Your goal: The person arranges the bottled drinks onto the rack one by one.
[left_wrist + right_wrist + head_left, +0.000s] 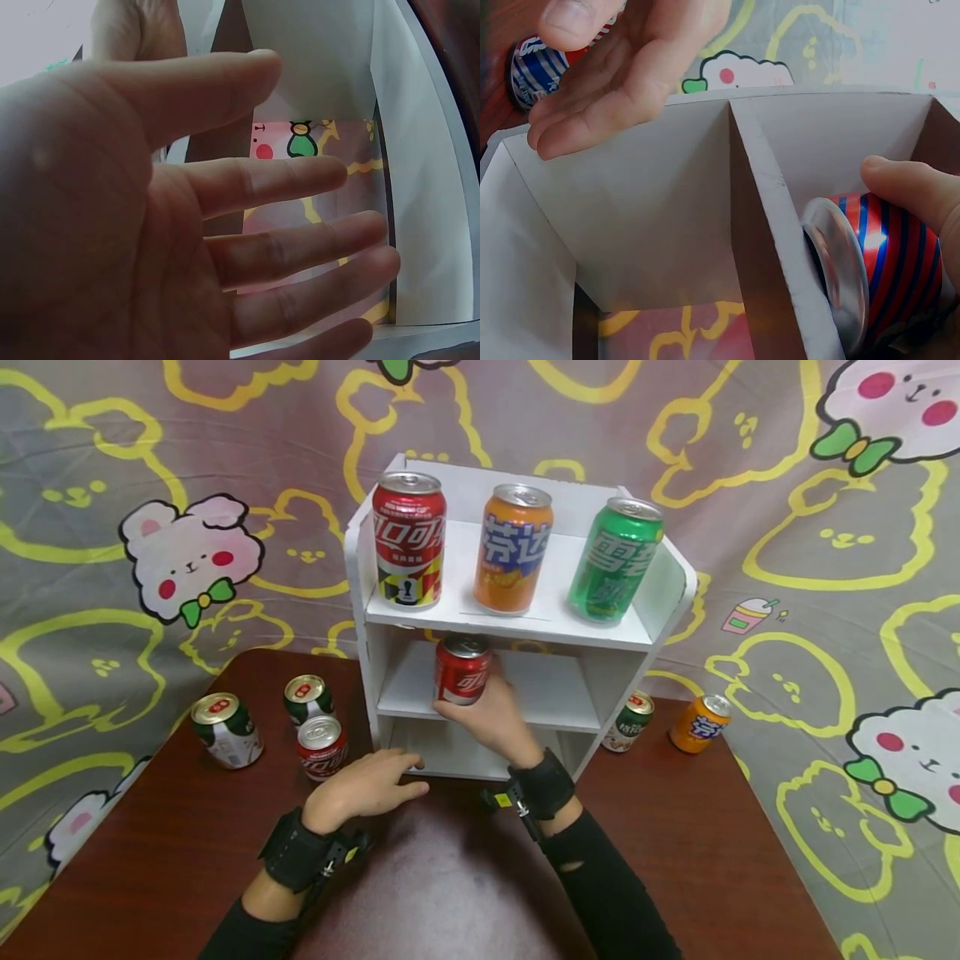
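My right hand [495, 714] grips a short red soda can [459, 672] at the middle level of a white shelf unit [363, 635]. In the right wrist view, the thumb lies along the side of this striped can [889, 255], whose silver base is close to the shelf board. My left hand [367, 787] is held with its fingers extended by the lower front left of the unit, holding nothing. Beside it stands another short red can [322, 747]. Up on the top shelf are a red cola can [408, 539], an orange soda can [513, 547] and a green can [617, 560].
Two green-and-white cans [227, 735] stand on the left of the brown table [450, 877]. Right of the unit are another green-and-white can [628, 724] and a small orange can [700, 724]. Behind everything hangs a patterned cloth [262, 435].
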Tool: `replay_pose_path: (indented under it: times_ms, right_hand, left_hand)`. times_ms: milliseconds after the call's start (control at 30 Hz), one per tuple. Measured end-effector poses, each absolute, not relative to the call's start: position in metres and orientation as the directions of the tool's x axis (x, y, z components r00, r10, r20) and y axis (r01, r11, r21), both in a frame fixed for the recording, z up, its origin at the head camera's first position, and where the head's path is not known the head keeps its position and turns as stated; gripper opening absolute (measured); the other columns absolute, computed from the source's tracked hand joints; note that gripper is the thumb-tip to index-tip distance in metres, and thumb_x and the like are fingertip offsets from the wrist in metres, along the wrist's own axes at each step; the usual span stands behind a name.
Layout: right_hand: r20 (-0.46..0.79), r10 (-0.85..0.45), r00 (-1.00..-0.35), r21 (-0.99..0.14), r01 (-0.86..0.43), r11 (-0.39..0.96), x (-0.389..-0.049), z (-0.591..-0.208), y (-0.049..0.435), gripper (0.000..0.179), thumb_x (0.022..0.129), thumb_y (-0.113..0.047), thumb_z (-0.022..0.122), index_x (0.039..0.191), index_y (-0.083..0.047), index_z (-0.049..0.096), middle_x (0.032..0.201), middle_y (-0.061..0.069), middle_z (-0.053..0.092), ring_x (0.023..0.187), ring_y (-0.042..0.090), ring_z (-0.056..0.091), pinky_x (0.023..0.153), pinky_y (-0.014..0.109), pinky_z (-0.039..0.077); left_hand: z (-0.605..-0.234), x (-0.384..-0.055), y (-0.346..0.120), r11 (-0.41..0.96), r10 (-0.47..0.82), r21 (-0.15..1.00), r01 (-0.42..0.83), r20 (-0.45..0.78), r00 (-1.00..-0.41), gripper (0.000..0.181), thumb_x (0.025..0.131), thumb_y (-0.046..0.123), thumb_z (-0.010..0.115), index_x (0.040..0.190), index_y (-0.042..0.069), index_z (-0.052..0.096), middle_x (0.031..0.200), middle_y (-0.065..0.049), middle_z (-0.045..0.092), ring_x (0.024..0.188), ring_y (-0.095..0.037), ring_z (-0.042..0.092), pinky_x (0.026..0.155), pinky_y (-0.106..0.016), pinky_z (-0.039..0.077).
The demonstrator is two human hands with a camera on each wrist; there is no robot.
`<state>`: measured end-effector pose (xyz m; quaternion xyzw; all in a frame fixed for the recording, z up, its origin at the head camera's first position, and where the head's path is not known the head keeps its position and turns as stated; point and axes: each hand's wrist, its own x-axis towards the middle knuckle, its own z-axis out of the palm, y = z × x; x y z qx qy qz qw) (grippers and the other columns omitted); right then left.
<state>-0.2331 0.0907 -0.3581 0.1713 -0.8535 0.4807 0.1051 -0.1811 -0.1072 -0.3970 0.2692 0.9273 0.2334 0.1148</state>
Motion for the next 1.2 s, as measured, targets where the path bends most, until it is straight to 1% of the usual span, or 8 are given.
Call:
replay_pose_path:
  times_ms: [133,333,433,633,767,867,1000,1200]
  right_hand:
    - [0.378,-0.154,-0.913,-0.774,-0.402,0.489,-0.232,-0.361,0.085,0.08,0.072,-0.03,0.083,0.132,-0.01,0.035,0.116,0.003,0.055,0.101,0.016,0.057,0.084,0.036,0.049]
    - [0.434,-0.057,-0.899,-0.745,-0.394,0.539,-0.231,-0.367,0.073,0.079,0.072,-0.031,0.083,0.131,-0.006,0.037,0.117,0.009,0.053,0.101,0.02,0.057,0.085,0.037,0.048]
    - [0.464,-0.04,-0.885,-0.726,-0.406,0.555,-0.231,-0.369,0.069,0.078,0.074,-0.032,0.082,0.131,-0.005,0.037,0.118,0.011,0.052,0.102,0.022,0.057,0.086,0.037,0.048]
    - [0.431,-0.127,-0.893,-0.744,-0.431,0.51,-0.232,-0.369,0.074,0.079,0.077,-0.036,0.078,0.134,-0.007,0.032,0.122,0.009,0.049,0.106,0.02,0.055,0.088,0.037,0.047]
    - [0.381,-0.222,-0.897,-0.783,-0.441,0.438,-0.233,-0.367,0.085,0.077,0.08,-0.027,0.078,0.138,-0.012,0.029,0.127,0.005,0.046,0.113,0.016,0.05,0.094,0.039,0.043]
    - [0.367,-0.258,-0.894,-0.79,-0.446,0.421,-0.234,-0.366,0.09,0.074,0.081,-0.023,0.077,0.138,-0.013,0.03,0.13,0.004,0.046,0.116,0.015,0.048,0.098,0.04,0.04]
    - [0.376,-0.249,-0.893,-0.763,-0.451,0.463,-0.235,-0.365,0.087,0.073,0.081,-0.028,0.077,0.136,-0.011,0.033,0.127,0.005,0.048,0.113,0.016,0.051,0.095,0.038,0.042]
    - [0.375,-0.171,-0.911,-0.739,-0.406,0.538,-0.233,-0.364,0.078,0.076,0.077,-0.032,0.079,0.133,-0.006,0.035,0.121,0.009,0.051,0.106,0.021,0.056,0.088,0.038,0.047]
  left_hand:
    - [-0.397,-0.181,-0.107,0.752,0.551,0.489,0.443,-0.097,-0.829,0.034,0.093,0.032,0.06,0.116,0.007,0.061,0.114,-0.014,0.06,0.102,-0.029,0.057,0.084,-0.047,0.046]
    - [-0.398,-0.182,-0.105,0.762,0.546,0.482,0.432,-0.12,-0.829,0.036,0.093,0.033,0.06,0.117,0.007,0.061,0.115,-0.015,0.06,0.103,-0.029,0.056,0.086,-0.047,0.045]
    - [-0.399,-0.183,-0.105,0.765,0.543,0.483,0.427,-0.126,-0.83,0.038,0.093,0.033,0.06,0.119,0.005,0.061,0.116,-0.015,0.059,0.104,-0.03,0.056,0.087,-0.048,0.045]
    - [-0.4,-0.184,-0.106,0.763,0.543,0.489,0.422,-0.13,-0.83,0.039,0.093,0.032,0.06,0.12,0.004,0.06,0.116,-0.014,0.059,0.106,-0.03,0.055,0.087,-0.049,0.044]
    - [-0.401,-0.184,-0.107,0.763,0.542,0.491,0.421,-0.129,-0.831,0.037,0.093,0.032,0.06,0.118,0.006,0.061,0.115,-0.014,0.06,0.104,-0.029,0.056,0.086,-0.048,0.045]
    - [-0.402,-0.185,-0.108,0.761,0.544,0.489,0.426,-0.125,-0.83,0.037,0.093,0.033,0.059,0.118,0.006,0.061,0.114,-0.013,0.06,0.103,-0.028,0.056,0.086,-0.047,0.045]
    - [-0.401,-0.186,-0.107,0.755,0.553,0.494,0.432,-0.124,-0.824,0.038,0.093,0.033,0.059,0.119,0.005,0.061,0.114,-0.015,0.06,0.103,-0.029,0.056,0.085,-0.048,0.045]
    - [-0.401,-0.185,-0.107,0.754,0.559,0.484,0.443,-0.12,-0.821,0.039,0.093,0.032,0.059,0.12,0.004,0.06,0.116,-0.015,0.059,0.107,-0.032,0.055,0.088,-0.049,0.043]
